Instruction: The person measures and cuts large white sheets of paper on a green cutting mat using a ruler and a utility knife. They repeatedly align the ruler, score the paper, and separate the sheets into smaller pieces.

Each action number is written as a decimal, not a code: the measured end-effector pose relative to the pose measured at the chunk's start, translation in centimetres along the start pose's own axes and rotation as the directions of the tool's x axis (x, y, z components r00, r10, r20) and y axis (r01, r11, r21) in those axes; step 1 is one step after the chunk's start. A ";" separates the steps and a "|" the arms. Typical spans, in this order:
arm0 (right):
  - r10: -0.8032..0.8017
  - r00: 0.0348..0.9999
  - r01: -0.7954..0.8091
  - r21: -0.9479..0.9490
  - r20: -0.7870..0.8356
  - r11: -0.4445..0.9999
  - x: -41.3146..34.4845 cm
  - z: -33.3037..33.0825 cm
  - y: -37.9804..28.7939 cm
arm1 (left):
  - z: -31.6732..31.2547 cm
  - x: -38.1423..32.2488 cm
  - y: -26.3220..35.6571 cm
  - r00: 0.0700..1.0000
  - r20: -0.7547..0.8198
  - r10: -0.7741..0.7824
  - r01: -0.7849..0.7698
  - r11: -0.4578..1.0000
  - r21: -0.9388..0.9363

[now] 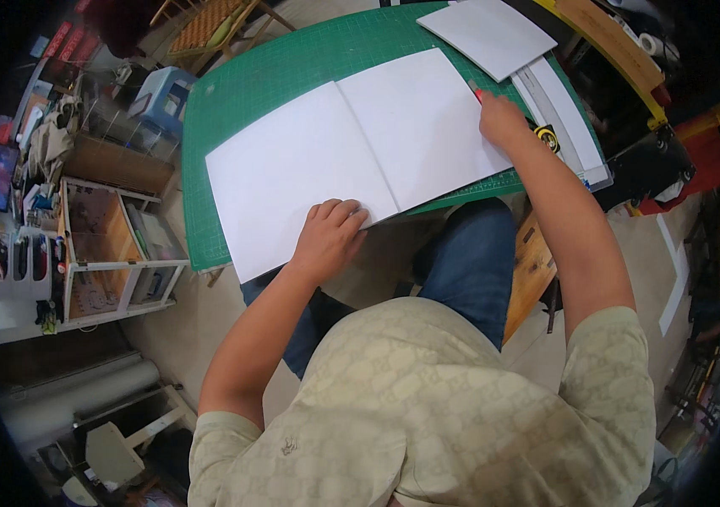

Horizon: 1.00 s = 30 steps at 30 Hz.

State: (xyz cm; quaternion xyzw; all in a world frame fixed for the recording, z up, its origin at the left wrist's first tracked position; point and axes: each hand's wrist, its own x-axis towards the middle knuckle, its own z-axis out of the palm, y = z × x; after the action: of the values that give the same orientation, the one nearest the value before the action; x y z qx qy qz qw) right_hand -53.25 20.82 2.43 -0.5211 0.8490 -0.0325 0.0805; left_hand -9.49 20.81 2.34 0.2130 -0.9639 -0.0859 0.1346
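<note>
A large white board or sheet lies on the green cutting mat, its near edge jutting past the mat toward my lap. A straight crease or seam divides it into two panels; whether they are joined I cannot tell. My left hand rests palm down on the left panel's near edge, close to the seam, with a small greyish thing partly hidden at its fingertips. At the right panel's outer edge, my right hand grips a red-handled tool, apparently a knife, its tip pointing away from me.
Smaller white boards lie at the mat's far right. Beside my right wrist are a yellow-black tape measure and a long ruler. A blue plastic stool and a white-framed shelf stand left of the mat.
</note>
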 end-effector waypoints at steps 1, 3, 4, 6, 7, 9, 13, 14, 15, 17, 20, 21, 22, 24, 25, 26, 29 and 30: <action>-0.006 1.000 0.006 0.006 -0.025 1.000 -0.1 -0.1 -0.1 | 0.0 0.3 0.0 1.000 0.002 0.011 -0.011 1.000 0.028; 0.011 0.997 -0.012 -0.010 -0.081 1.000 -0.4 -0.2 -0.4 | -0.1 0.5 0.0 0.999 0.007 0.032 -0.032 0.999 0.040; 0.033 0.991 -0.030 0.030 -0.129 0.999 -0.6 -0.4 -0.6 | -0.1 0.6 0.0 0.999 0.005 0.036 -0.036 0.998 0.046; 0.106 0.971 -0.090 0.081 -0.214 0.993 -1.7 -0.7 -1.1 | 0.1 0.6 0.0 0.998 -0.020 0.061 -0.059 0.996 0.061; 0.089 0.973 -0.048 0.192 -0.212 0.980 -2.7 -0.9 -1.5 | 0.2 0.6 0.0 0.997 -0.037 0.070 -0.068 0.995 0.068; 0.088 0.977 -0.003 0.397 -0.195 0.918 -5.6 -1.3 -2.2 | 0.4 0.5 -0.1 0.996 -0.055 0.070 -0.067 0.996 0.054; -0.028 0.974 -0.203 0.920 0.225 0.336 -17.0 0.4 -6.0 | 0.6 0.3 -0.1 0.994 -0.093 0.051 -0.049 0.999 0.021; -0.104 0.940 -0.306 0.939 0.324 0.157 -19.7 0.9 -6.7 | 0.5 0.3 -0.1 0.994 -0.096 0.042 -0.041 0.999 0.019; -0.173 0.884 -0.444 0.896 0.435 -0.020 -21.9 1.6 -7.7 | 0.6 0.3 0.0 0.994 -0.099 0.038 -0.036 0.999 0.019; -0.205 0.853 -0.521 0.801 0.480 -0.294 -24.6 2.8 -9.3 | 0.7 0.5 0.1 0.994 -0.103 0.027 -0.025 0.999 0.025; -0.143 0.869 -0.493 0.857 0.474 -0.152 -25.6 4.1 -10.6 | 1.2 0.9 0.5 0.996 -0.088 -0.011 0.015 0.999 0.049; -0.108 0.881 -0.469 0.881 0.461 -0.059 -25.6 4.3 -10.9 | 1.4 0.9 0.6 0.997 -0.068 -0.036 0.040 0.997 0.059; -0.082 0.914 -0.392 0.918 0.396 0.062 -25.6 4.5 -11.0 | 1.6 1.0 0.8 0.997 -0.047 -0.068 0.071 0.995 0.066; -0.088 0.939 -0.312 0.932 0.332 0.182 -25.8 4.7 -11.4 | 1.8 0.9 1.1 0.996 -0.070 -0.048 0.056 0.992 0.116; -0.089 0.944 -0.289 0.927 0.317 0.238 -25.9 4.8 -11.6 | 1.9 0.9 1.3 0.997 -0.068 -0.044 0.053 0.989 0.137; -0.090 0.946 -0.279 0.922 0.312 0.271 -26.1 4.8 -11.7 | 2.0 0.8 1.4 0.996 -0.070 -0.046 0.055 0.989 0.137; -0.097 0.946 -0.263 0.907 0.309 0.328 -26.5 4.8 -12.2 | 1.9 0.7 1.4 0.997 -0.056 -0.058 0.065 0.988 0.137; -0.098 0.949 -0.253 0.909 0.300 0.332 -26.6 4.8 -12.3 | 1.8 0.7 1.4 0.997 -0.056 -0.057 0.065 0.988 0.138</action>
State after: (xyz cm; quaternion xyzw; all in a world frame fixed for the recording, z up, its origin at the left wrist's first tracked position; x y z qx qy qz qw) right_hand -29.81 39.07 2.09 -0.3353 0.6750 -0.4319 0.4955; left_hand -11.20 21.97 1.07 0.2534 -0.9568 -0.0168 0.1417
